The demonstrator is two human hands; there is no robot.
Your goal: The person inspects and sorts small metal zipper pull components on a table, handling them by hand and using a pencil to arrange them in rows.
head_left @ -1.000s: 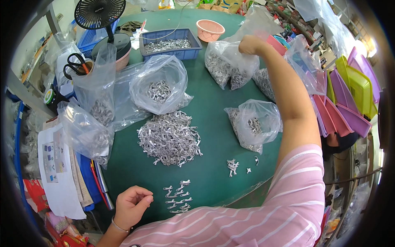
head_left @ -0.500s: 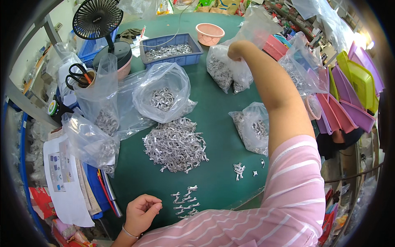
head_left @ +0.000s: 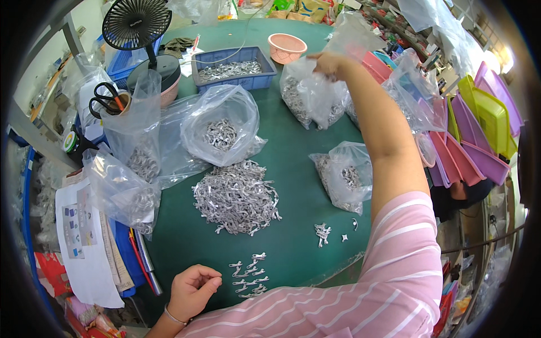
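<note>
Right hand (head_left: 335,65) changed most since half a second ago: then a tight fist at the bag's top, now fingers stretched out leftward there. Left hand hardly moved.

Left to right: white printed sheet (head_left: 84,253) on the near-left side, bent by the lens; scissors (head_left: 107,101) with black and orange handles upright in a holder. Filled clear bags (head_left: 121,194) slump next to them. Black fan (head_left: 135,25) stands behind.

Left hand (head_left: 194,292) rests near the table's front edge, fingers curled, thumb tip by forefinger; cannot tell if anything is pinched. Just right of it, loose rows of small metal pieces (head_left: 251,275). Beyond, big grey pile of similar pieces (head_left: 235,198), touching an open clear bag (head_left: 249,127) with more inside. Blue tray (head_left: 242,83) of metal parts behind that, pink basket (head_left: 286,49) just beside it.

Next, filled clear bag (head_left: 298,100) on the green table (head_left: 296,197), far side, under the right hand. Fingers at its upper part, blurred; cannot tell whether they grasp the plastic or have let go. Smaller filled bag (head_left: 344,183) nearer, by the right forearm; small cluster of pieces (head_left: 322,234) in front. Purple bins (head_left: 473,121) and lime-green bin (head_left: 501,135), far right.
</note>
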